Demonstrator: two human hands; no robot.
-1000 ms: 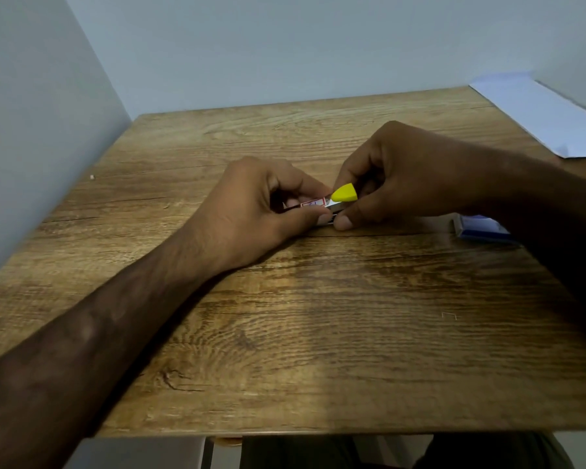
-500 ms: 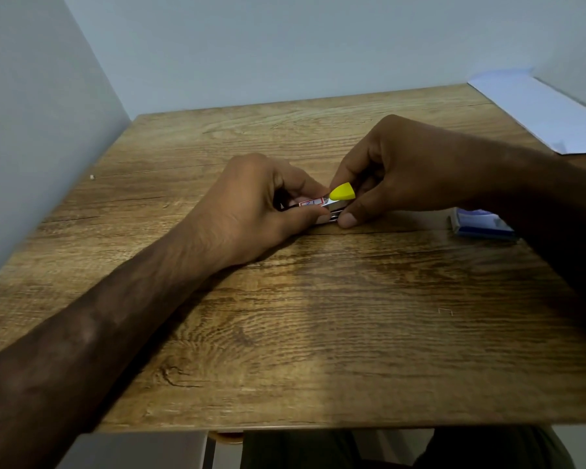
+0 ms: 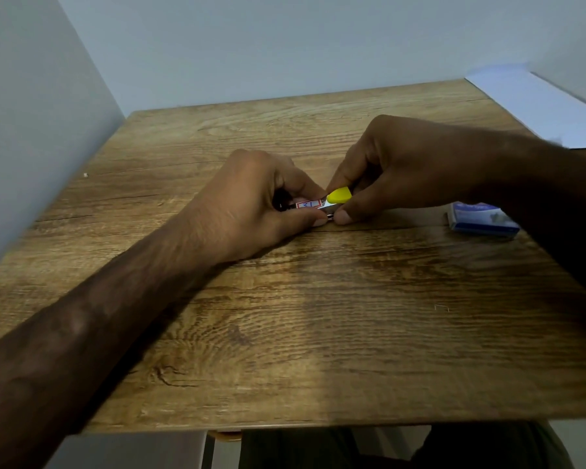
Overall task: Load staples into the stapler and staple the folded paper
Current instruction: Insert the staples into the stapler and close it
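A small metal stapler (image 3: 322, 204) with a yellow tip and a red-framed label lies low over the middle of the wooden table (image 3: 285, 316). My left hand (image 3: 251, 204) wraps its rear end, thumb along the near side. My right hand (image 3: 403, 164) pinches the yellow front end between thumb and fingers. Most of the stapler is hidden inside both hands. A blue staple box (image 3: 481, 221) lies on the table to the right, partly under my right forearm. White paper (image 3: 542, 106) lies at the far right corner.
A single loose staple (image 3: 441, 308) lies on the table at the near right. Pale walls close in the table at the left and back. The table's near edge runs across the bottom of the view, with my legs below it.
Both hands keep their hold on the stapler and barely shift. The yellow tip sits slightly lower against the metal body than a second ago.
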